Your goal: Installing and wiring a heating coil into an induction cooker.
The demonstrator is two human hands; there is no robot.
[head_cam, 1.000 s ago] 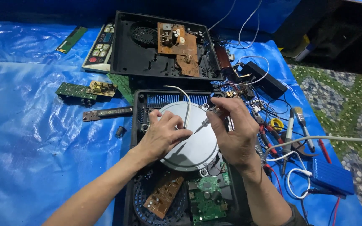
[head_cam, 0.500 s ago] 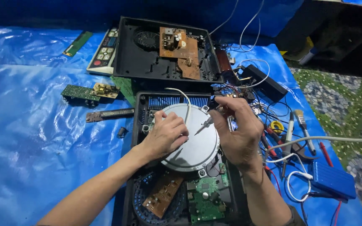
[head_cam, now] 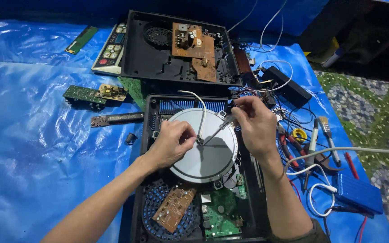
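A green circuit board (head_cam: 84, 95) lies on the blue tarp (head_cam: 32, 148). The left hand (head_cam: 173, 145) rests fingers curled on the round white disc (head_cam: 203, 145) inside the open black casing (head_cam: 146, 180), pinching at its centre. The right hand (head_cam: 254, 127) grips a screwdriver (head_cam: 216, 131), its tip at the centre of the disc.

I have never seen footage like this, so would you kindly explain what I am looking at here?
The single view comes from a camera on a person's head, looking down at their own bare hands. Over a blue plastic sheet lies an opened black appliance case with a round grey disc inside. The left hand rests on the disc, fingers at its centre. The right hand holds a thin metal tool pointed at that centre. Around lie circuit boards, wires, a brush and a second open case.
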